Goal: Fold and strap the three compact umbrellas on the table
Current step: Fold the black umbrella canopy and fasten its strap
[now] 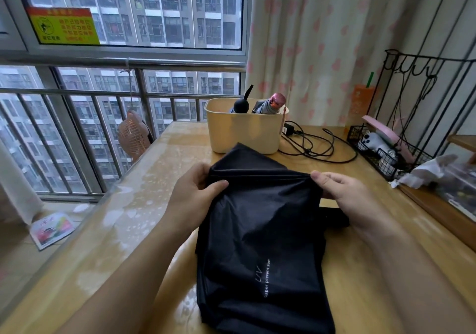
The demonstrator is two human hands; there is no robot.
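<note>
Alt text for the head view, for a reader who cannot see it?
Two hands hold a loose black fabric umbrella on a wooden table, the left hand gripping its left edge, the right hand pinching its right. Behind stands a cream plastic bin holding a black-handled umbrella and a pink-capped umbrella.

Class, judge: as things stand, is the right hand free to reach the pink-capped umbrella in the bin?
Likely not yet: the right hand pinches the black umbrella; otherwise nothing blocks the way to the pink-capped umbrella.

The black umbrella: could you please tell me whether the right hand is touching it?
Touching. The head view shows the right hand pinching a fold of the black umbrella between thumb and fingers.
</note>
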